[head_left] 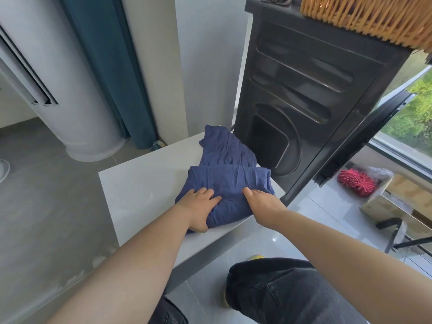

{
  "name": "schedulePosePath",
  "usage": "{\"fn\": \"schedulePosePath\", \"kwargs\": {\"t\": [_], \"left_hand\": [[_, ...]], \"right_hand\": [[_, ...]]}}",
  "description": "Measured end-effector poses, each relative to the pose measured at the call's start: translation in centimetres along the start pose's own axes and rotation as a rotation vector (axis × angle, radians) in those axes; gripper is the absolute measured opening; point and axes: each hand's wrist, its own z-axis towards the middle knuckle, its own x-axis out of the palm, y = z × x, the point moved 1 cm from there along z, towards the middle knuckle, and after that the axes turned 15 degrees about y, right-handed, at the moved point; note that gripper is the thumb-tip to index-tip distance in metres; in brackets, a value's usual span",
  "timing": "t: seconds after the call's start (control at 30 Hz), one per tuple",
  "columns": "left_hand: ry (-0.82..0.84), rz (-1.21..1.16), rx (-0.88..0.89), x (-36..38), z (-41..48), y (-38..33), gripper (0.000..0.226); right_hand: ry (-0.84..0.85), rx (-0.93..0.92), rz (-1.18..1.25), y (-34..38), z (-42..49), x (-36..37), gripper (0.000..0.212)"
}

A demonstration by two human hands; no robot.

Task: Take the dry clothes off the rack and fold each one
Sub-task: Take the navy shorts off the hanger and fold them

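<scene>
Closest in, at six o'clock, a knee in black jeans (280,293) juts forward over the pale tiled floor, the tip of a yellow shoe (257,256) just showing beyond it. Two bare forearms reach from there to the white bench (145,183). The left grip (198,208) sits on the near left corner of a navy blue garment (230,178), fingers spread across the top and the thumb hooked round the near edge, so the cloth is pinched between them. The right grip (265,205), just beside it at three o'clock, has its thumb laid on top of the fabric and its fingers tucked out of sight at the right edge of the fold; it seems to have hold of that edge. The garment lies on the far right part of the bench, its near half doubled over into a thick band, the rest trailing toward twelve o'clock. Just past it stands a dark grey appliance (304,90) with a ribbed side panel and a wicker basket (364,17) on top. At three o'clock, on the floor by the window, lie a pink shaggy mop head (356,182) and a cardboard box (395,195). At ten o'clock stand a teal curtain (105,66) and a white tower air conditioner (70,101).
</scene>
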Motion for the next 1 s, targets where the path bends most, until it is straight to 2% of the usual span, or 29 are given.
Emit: {"fn": "schedulePosePath", "kwargs": {"t": [0.1, 0.17, 0.23, 0.33, 0.4, 0.57, 0.7, 0.77, 0.87, 1.0], "left_hand": [[0.033, -0.029, -0.026, 0.5, -0.4, -0.5, 0.094], [0.023, -0.040, -0.057, 0.6, -0.5, -1.2, 0.087], [-0.021, -0.062, -0.075, 0.2, -0.6, -1.5, 0.064], [-0.069, -0.270, -0.103, -1.5, -0.9, -0.6, 0.021], [-0.006, -0.375, -0.082, -2.7, -1.1, 0.2, 0.013], [0.165, -0.580, -0.081, -4.9, -2.7, 1.6, 0.016], [0.377, -0.729, -0.111, -5.7, -4.7, 1.7, 0.011], [0.464, -0.795, -0.112, -5.3, -5.0, 1.9, 0.021], [0.514, -0.911, -0.122, -4.3, -4.6, 2.7, 0.045], [0.496, -0.992, -0.114, -4.0, -4.7, 4.4, 0.041]], "right_hand": [[0.033, 0.022, -0.007, 0.1, -0.2, -0.3, 0.043], [0.049, 0.020, -0.006, 0.2, -0.5, -0.5, 0.046], [0.081, 0.019, -0.031, 0.4, -0.9, -0.9, 0.048], [0.141, 0.045, -0.130, 0.9, -1.6, -2.2, 0.048], [0.138, 0.056, -0.155, 0.9, -1.9, -3.0, 0.046], [0.215, 0.036, -0.106, 1.3, -2.6, -4.0, 0.042], [0.240, -0.031, -0.068, 1.3, -3.0, -4.6, 0.020], [0.265, -0.048, -0.027, 1.4, -3.2, -5.0, 0.017], [0.311, -0.057, 0.044, 1.6, -3.4, -5.4, 0.015], [0.352, -0.061, 0.105, 1.4, -2.6, -6.6, 0.027]]}}
